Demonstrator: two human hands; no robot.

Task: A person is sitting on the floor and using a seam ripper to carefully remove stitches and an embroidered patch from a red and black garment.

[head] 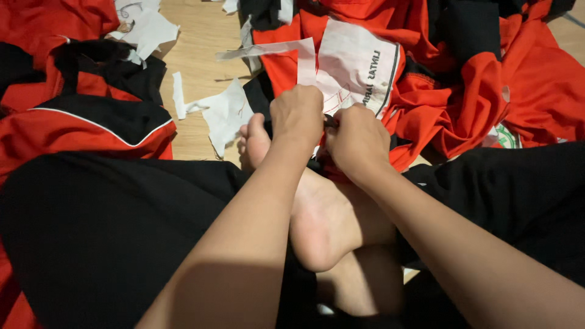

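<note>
Person seated cross-legged on a wooden floor (201, 55), black trousers, one bare foot (323, 213) turned sole-up between the knees.

Left hand (297, 114) and right hand (358, 141) close together just past the toes, both curled shut. Between them a small dark bit shows at the knuckles (too small to tell what it is). Both hands pinch at a red garment (420, 116) with black panels, which lies bunched on the floor straight ahead and runs off to the right.

On the garment: a white backing sheet (353, 67), roughly rectangular, thin, creased, dark border along its right edge, some dark print and faint red marks. Its lower corner reaches down to the hands. A long white strip (268, 49) runs from its top left corner, out over the floor.

Torn white scraps (222, 113) lie on the bare boards left of the hands, more at the top of the view (149, 27).

Another red and black garment (91, 122), with thin white piping, heaped at the left, beside the knee.
</note>
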